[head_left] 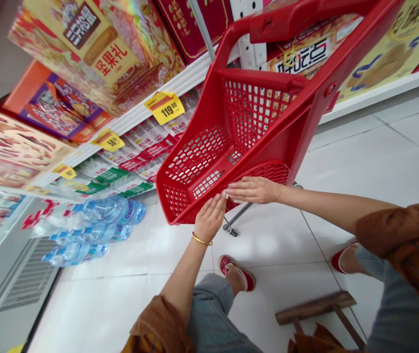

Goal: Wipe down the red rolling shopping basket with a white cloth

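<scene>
A red plastic shopping basket [231, 137] on wheels stands tilted on the white floor in front of me, empty inside. My left hand [209, 218] lies flat with fingers stretched against the basket's near rim. My right hand [253, 189] rests beside it on the same rim, fingers straight and together, palm down. Neither hand holds anything. A gold bangle sits on my left wrist.
Store shelves [158, 105] at left carry gift boxes [95, 49], yellow price tags [164, 107] and packaged goods. Packs of water bottles [95, 225] lie on the floor by a chest freezer [14, 279]. A small wooden stool [315, 306] sits under me.
</scene>
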Tool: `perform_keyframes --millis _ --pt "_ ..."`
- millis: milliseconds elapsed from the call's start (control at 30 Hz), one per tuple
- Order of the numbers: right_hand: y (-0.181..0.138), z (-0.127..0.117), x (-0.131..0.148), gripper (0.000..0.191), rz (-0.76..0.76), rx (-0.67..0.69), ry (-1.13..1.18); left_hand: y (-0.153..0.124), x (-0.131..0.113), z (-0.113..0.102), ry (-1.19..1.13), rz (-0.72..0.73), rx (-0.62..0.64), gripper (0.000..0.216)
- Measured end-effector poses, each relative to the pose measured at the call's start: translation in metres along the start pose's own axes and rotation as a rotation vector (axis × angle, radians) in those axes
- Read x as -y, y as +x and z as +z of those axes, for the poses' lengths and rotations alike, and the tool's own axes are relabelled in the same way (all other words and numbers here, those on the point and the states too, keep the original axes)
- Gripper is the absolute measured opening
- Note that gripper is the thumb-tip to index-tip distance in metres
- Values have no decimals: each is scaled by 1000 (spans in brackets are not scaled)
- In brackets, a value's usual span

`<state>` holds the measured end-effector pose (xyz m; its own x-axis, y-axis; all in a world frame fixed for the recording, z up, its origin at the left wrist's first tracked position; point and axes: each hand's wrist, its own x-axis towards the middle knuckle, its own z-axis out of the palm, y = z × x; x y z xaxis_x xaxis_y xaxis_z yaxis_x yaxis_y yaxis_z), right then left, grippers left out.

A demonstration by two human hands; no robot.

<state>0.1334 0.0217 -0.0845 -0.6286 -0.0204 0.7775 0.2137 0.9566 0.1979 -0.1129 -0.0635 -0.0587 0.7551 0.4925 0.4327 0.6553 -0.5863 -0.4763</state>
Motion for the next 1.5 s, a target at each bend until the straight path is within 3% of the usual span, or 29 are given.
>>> perform_keyframes --millis 200,333,533,633,833,1067,1267,1500 --pt "-21 16 12 33 -15 22 -71 3 1 -4 1 7 33 45" --pt "-38 28 17 38 6 51 11 12 1 -7 48 78 83 42" --pt "-72 43 23 40 34 217 88 14 3 -9 72 78 168 46" --pt "-79 46 26 38 24 238 75 15 3 -8 50 80 173 48" --pt "-55 24 15 29 -77 84 -32 25 0 -1 68 67 141 48" --pt "-14 -17 -14 47 85 22 19 22 1 5 27 62 166 45" --pt "-20 -12 -17 47 95 83 -23 24 0 4 50 48 128 45" --pt "-33 -1 -10 50 41 13 -118 26 2 2 6 10 152 52"
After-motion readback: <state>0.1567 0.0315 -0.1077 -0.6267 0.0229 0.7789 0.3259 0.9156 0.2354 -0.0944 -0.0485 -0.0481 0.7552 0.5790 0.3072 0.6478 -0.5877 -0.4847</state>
